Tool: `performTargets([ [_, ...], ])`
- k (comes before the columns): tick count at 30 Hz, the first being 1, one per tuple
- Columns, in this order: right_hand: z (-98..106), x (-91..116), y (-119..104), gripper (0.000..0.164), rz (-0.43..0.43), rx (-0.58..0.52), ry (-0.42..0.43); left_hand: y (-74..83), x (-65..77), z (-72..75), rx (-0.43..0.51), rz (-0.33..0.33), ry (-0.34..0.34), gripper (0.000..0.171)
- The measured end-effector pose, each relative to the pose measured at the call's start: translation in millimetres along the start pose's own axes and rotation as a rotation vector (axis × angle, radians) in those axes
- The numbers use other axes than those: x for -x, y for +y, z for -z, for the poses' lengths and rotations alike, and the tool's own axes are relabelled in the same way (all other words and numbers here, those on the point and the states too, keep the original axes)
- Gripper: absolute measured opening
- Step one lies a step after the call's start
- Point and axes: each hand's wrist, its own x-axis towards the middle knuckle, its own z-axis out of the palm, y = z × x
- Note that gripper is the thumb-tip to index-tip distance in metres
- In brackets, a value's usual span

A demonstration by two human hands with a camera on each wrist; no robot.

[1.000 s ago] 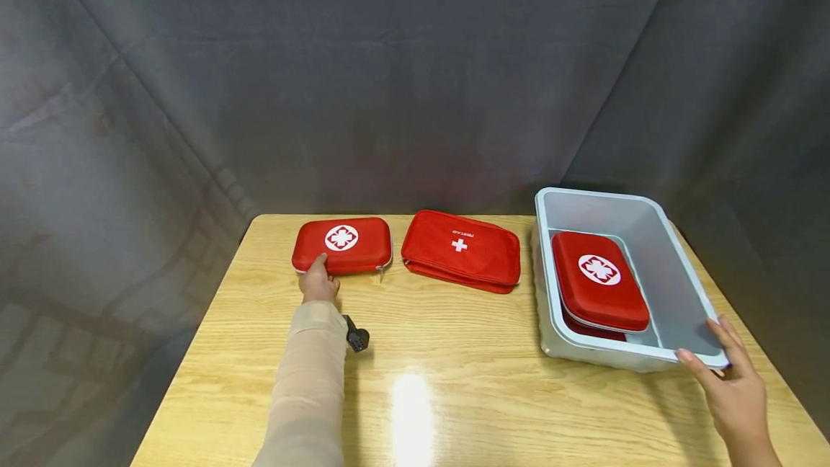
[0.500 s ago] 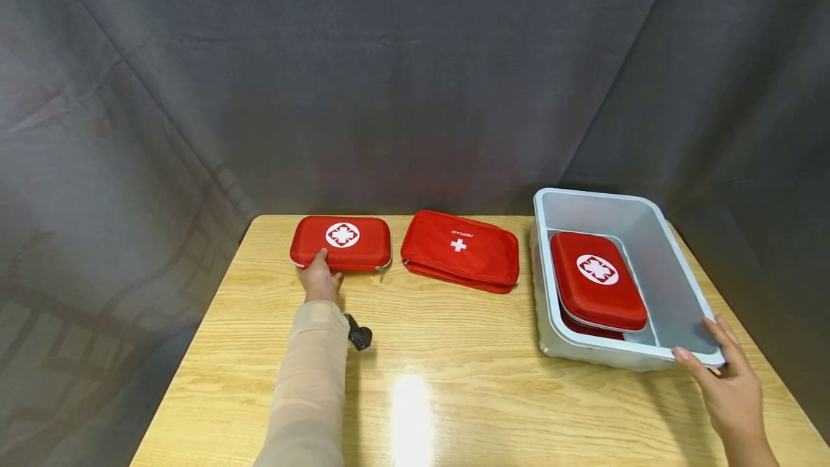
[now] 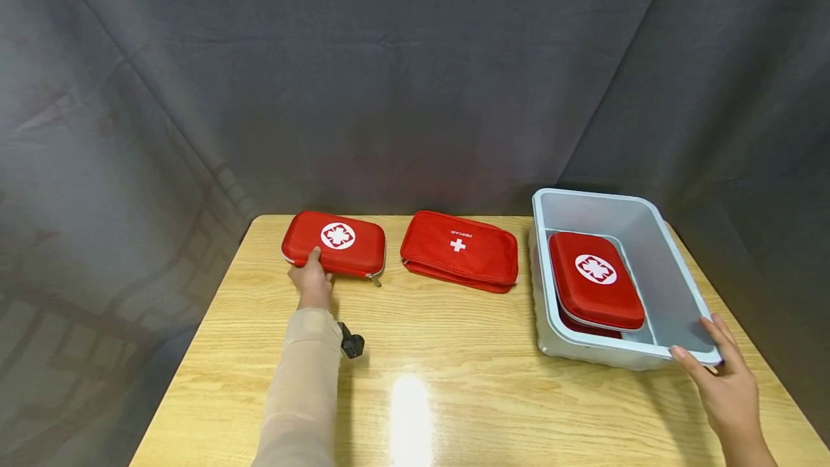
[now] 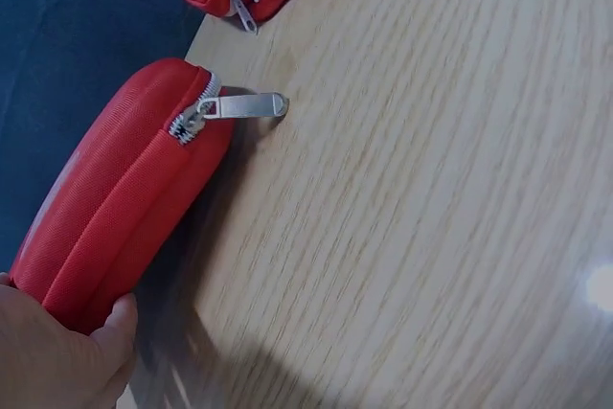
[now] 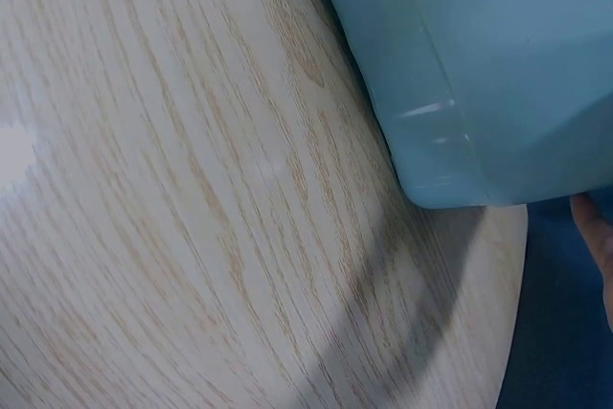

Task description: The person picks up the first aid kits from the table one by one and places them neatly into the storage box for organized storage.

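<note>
My left hand (image 3: 311, 281) pinches the near edge of a red hard first-aid case (image 3: 357, 245) at the back left, thumb on top. That case has a white cross emblem and sits at a slant; its zipper pull (image 4: 247, 105) sticks out in the left wrist view. My right hand (image 3: 729, 380) grips the near right corner of a pale grey-blue plastic bin (image 3: 547, 294), thumb on the front rim and fingers over the right. Inside the bin lies another red first-aid case (image 3: 603, 287), on top of a mostly hidden red item.
A soft red first-aid pouch (image 3: 463, 258) lies between the left case and the bin. The wooden table (image 3: 467, 388) ends at a dark grey curtain (image 3: 402, 107) behind. A small black device (image 3: 352, 344) sits at my left wrist.
The left case has shifted slightly left and turned, its right end swinging toward me, with my left hand holding it. My right hand stays at the bin's corner.
</note>
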Motion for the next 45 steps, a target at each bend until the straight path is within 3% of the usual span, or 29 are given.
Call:
performTargets([
  [9,0.9,-1.9,-1.0,0.067,0.008,0.046,0.001,8.8,5.3,-6.1,-0.006,0.007,-0.062,0.055],
  [16,-0.8,-0.6,1.4,0.067,0.001,-0.041,0.009,11.8,14.7,-13.9,0.014,0.006,-0.124,0.045],
  [28,-2.1,-0.4,0.6,0.067,0.012,0.078,0.03,12.9,26.8,-23.1,-0.001,-0.004,-0.211,0.045],
  [33,-1.6,-0.9,0.5,0.067,0.006,0.017,0.029,13.4,32.2,-27.6,0.014,0.007,-0.25,0.042],
  [45,-1.7,0.0,0.1,0.068,0.006,0.161,0.031,14.8,46.4,-40.0,-0.015,0.028,-0.302,0.036],
])
